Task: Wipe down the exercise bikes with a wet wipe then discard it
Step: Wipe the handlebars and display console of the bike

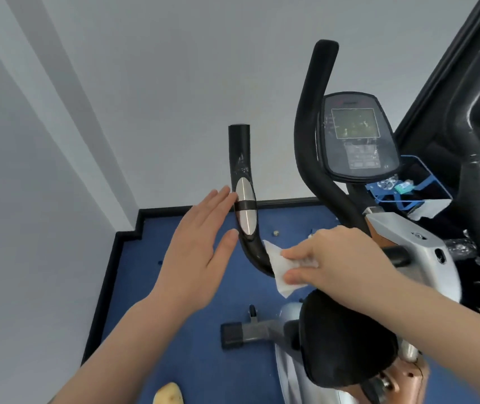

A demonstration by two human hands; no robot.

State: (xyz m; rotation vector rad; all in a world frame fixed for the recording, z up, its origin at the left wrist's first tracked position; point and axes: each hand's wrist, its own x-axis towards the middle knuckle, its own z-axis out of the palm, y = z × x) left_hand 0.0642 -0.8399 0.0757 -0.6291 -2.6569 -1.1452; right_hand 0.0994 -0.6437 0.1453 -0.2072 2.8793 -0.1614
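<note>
An exercise bike stands before me with two black handlebars. The left handlebar [243,158] carries a silver pulse sensor [245,209]. My right hand [338,258] pinches a white wet wipe [279,265] and holds it against the lower curve of that left handlebar. My left hand [198,252] is flat with straight fingers just left of the sensor, its fingertips at the bar; I cannot tell whether they touch it. The right handlebar [314,118] rises beside the grey console [355,138]. The black saddle [346,339] lies below my right forearm.
A clear blue-edged holder [434,199] with small items hangs right of the console. A second dark machine [478,118] fills the far right. Blue floor mat [192,345] with black edging meets the white wall at left. A pale yellowish object [168,395] lies on the mat.
</note>
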